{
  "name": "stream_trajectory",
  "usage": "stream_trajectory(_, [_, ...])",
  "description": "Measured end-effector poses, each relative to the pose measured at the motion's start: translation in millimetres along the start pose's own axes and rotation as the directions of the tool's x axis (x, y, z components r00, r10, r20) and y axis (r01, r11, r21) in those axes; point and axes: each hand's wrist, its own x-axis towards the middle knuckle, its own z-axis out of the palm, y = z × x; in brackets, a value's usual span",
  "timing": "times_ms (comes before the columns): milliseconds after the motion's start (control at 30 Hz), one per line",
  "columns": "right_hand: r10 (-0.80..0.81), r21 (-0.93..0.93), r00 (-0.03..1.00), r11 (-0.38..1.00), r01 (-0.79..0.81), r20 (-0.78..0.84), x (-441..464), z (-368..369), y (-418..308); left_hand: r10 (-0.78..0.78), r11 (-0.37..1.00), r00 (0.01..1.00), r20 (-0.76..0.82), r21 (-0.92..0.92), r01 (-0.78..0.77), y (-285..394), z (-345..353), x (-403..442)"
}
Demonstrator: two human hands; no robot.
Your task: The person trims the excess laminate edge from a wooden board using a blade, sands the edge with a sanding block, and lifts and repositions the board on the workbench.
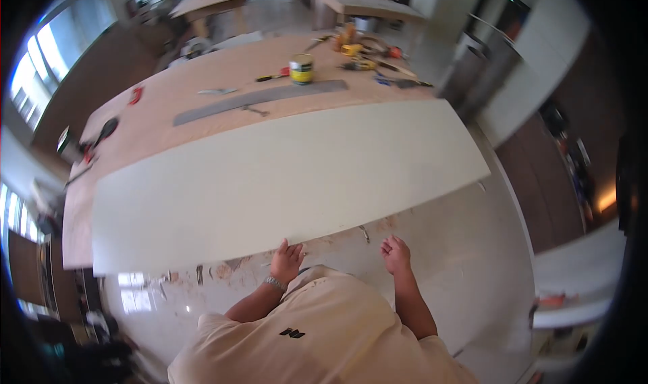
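A long pale white panel (283, 175) lies flat across the table, its near edge sticking out toward my body. My left hand (287, 261), with a metal watch (275, 283) at its wrist, is at that near edge with fingers extended and holding nothing. Whether its fingertips touch the panel, I cannot tell. Farther right, my right hand (395, 254) is held in the air over the floor, apart from the panel. Its fingers are curled in loosely, and no object shows in them.
Behind the panel, the wooden tabletop (162, 141) carries a grey strip (260, 102), a yellow-labelled can (302, 69), a wrench-like tool (255, 111) and a yellow drill (361, 65) among several tools. Scraps lie on the shiny floor (445, 256). Another table (364, 5) stands beyond.
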Motion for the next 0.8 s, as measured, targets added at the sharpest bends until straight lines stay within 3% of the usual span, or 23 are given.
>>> stream_trajectory(67, [0.055, -0.014, 0.998, 0.998, -0.055, -0.005, 27, 0, -5, 0.143, 0.989, 0.987, -0.074, -0.025, -0.145, -9, 10, -1])
stream_trajectory(233, [0.148, -0.042, 0.989, 0.988, -0.147, 0.011, 76, 15, -21, 0.297, 0.948, 0.941, -0.163, -0.068, -0.311, -22, 9, 20])
stream_trajectory(467, [0.242, -0.046, 0.967, 0.970, -0.239, 0.076, 70, 13, -27, 0.328, 0.938, 0.913, -0.243, -0.028, -0.345, -50, -5, 19])
stream_trajectory(667, [0.263, -0.057, 0.964, 0.964, -0.261, 0.026, 39, -23, -24, 0.310, 0.942, 0.934, -0.181, -0.076, -0.327, -102, -10, -28])
stream_trajectory(800, [0.183, -0.040, 0.982, 0.982, -0.185, -0.052, 10, -55, -25, 0.274, 0.961, 0.962, 0.005, 0.036, -0.274, -120, -40, -42])
